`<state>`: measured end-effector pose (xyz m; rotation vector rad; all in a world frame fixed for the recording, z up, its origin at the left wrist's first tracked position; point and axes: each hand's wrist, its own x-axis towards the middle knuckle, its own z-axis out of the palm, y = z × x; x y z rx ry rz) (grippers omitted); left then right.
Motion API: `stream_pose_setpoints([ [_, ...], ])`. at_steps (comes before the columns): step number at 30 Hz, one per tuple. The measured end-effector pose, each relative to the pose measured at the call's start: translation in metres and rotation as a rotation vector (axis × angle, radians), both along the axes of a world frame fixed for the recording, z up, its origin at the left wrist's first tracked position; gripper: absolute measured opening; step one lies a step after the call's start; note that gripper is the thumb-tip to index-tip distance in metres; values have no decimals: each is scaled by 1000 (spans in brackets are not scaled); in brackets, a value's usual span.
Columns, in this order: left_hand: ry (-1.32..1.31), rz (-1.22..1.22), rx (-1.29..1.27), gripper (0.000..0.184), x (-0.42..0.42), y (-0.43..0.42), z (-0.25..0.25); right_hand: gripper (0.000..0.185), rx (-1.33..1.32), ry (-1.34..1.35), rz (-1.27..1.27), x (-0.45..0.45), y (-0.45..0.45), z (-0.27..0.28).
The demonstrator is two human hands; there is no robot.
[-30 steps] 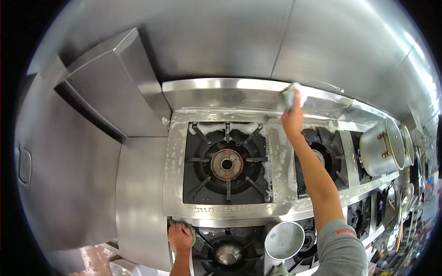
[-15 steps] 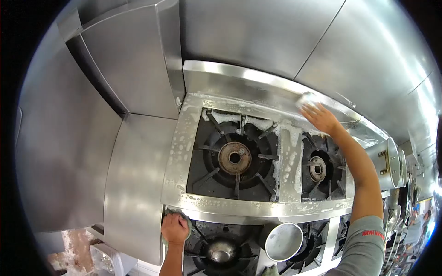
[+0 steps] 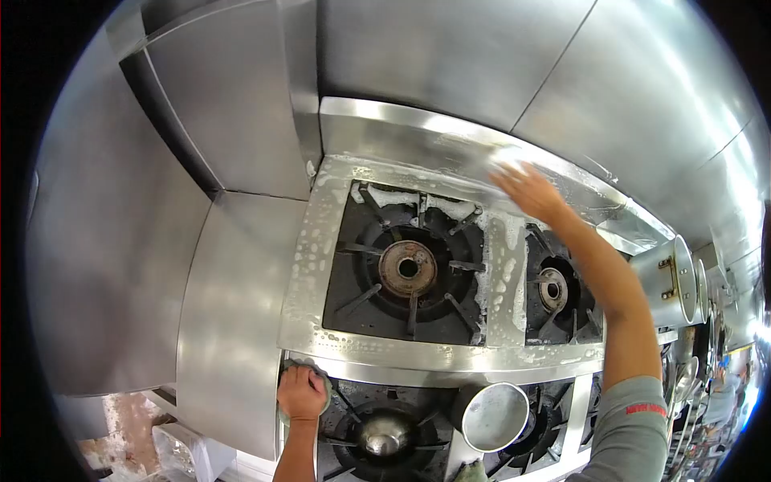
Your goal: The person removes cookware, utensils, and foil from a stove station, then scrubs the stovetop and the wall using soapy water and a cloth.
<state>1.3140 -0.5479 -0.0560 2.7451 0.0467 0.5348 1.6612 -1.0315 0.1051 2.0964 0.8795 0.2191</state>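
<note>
My right hand (image 3: 530,191) reaches across the stove and presses a white foamy pad (image 3: 507,158) against the steel backsplash (image 3: 401,132). Motion blurs the pad, and its exact kind is unclear. At the lower left, my left hand (image 3: 303,394) is closed on a grey-green cloth (image 3: 324,397) by the front of the upper stove. Soap suds lie on the stove top (image 3: 309,257), around the large burner (image 3: 408,269) and beside the smaller burner (image 3: 552,291).
A metal pot (image 3: 495,418) stands on the lower front range, near a shiny dome-shaped metal piece (image 3: 382,439) on a burner. Large stockpots (image 3: 671,281) are at the right. A steel wall panel (image 3: 233,313) borders the left. Below it sits a clear plastic container (image 3: 181,454).
My right hand has slid left along the backsplash with the white pad. My left hand stays on the cloth. The view has shifted slightly.
</note>
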Motion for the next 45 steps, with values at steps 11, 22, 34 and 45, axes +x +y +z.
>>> stream_pose_setpoints([
  [11,36,22,-21,6,-1,-2,2,68,114,6,-374,-35,-61,16],
  [22,25,-8,0,5,-2,2,-4,63,715,24,-37,38,109,10],
  [34,-5,-19,14,5,0,-3,4,64,748,67,61,22,154,-20],
  [45,-9,-15,3,5,-1,-5,6,62,1012,-22,-461,-4,34,-24],
])
